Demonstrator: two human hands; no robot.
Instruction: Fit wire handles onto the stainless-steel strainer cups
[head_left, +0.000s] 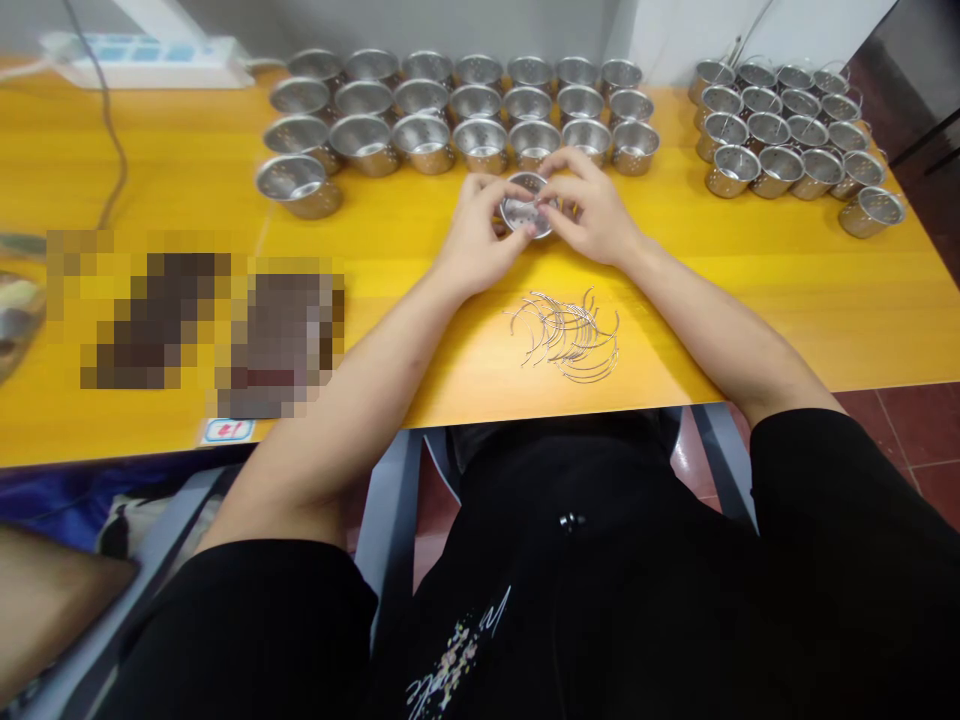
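Observation:
A small perforated metal cup (525,217) sits between my two hands near the middle of the table. My left hand (480,235) is closed round its left side, thumb at the near rim and index finger reaching over the far rim. At the right rim, my right hand (591,212) pinches thumb and fingertips together; what is between them is too small to make out. Closer to me lies a loose pile of thin curved wire handles (570,335). Behind my hands stand rows of similar metal cups (480,145) without visible handles.
On the right, another group of metal cups (778,172) carries wire handles, with one cup (871,213) set slightly apart. A power strip (142,62) and a dark cable (112,130) are at back left. Two blurred-out dark objects lie on the left. Another person's arm (52,600) shows lower left.

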